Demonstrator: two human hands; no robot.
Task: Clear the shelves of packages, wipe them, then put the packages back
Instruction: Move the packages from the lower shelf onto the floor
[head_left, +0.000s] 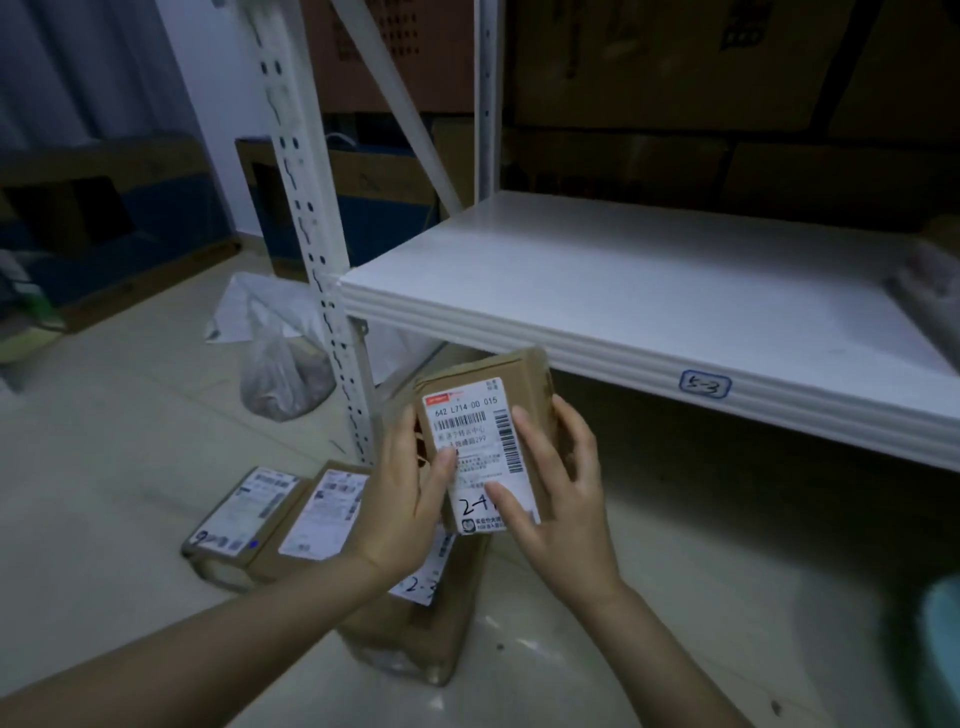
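White shelf (623, 291) | pale floor (130, 467), packages (244, 514) lying on it | dim room

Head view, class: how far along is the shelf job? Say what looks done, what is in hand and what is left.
Done: the white shelf is mostly bare, so clearing looks finished; wiping cannot be confirmed. In hand: the left hand and right hand grip a labelled package near the shelf's front edge. Left: at least three packages on the floor wait to go back.
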